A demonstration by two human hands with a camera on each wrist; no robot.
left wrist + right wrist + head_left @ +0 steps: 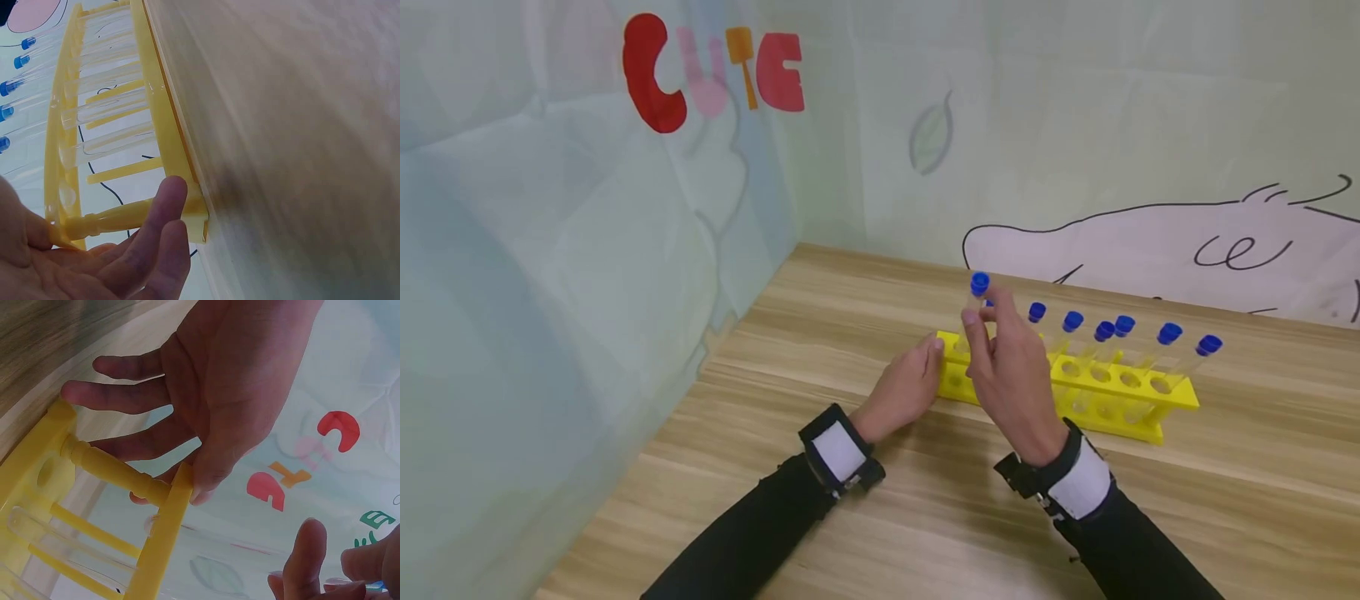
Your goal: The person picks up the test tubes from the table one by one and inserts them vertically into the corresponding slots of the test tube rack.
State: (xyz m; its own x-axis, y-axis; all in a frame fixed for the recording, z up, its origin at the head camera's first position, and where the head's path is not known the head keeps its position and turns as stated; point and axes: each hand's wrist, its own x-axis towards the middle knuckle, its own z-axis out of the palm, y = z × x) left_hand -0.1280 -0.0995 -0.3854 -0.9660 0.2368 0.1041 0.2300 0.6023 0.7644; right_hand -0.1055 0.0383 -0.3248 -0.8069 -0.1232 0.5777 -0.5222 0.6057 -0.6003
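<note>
A yellow test tube rack (pixel 1120 396) stands on the table, holding several clear test tubes with blue caps. My left hand (pixel 906 383) grips its left end; in the left wrist view that hand's fingers (pixel 165 200) curl near the end post. Above the rack's left end, my right hand (pixel 1015 375) pinches a clear test tube just below its blue cap (pixel 980 283). In the right wrist view, my right fingers (pixel 306 553) are near the tube's capped end, and its rounded bottom is at the rack's top plate (pixel 164 540). Whether it is inside a hole is hard to tell.
The wooden table (pixel 760 508) spreads in front of the rack and to both sides. A printed cloth backdrop (pixel 880 125) rises behind the table and along its left side, with coloured letters on it.
</note>
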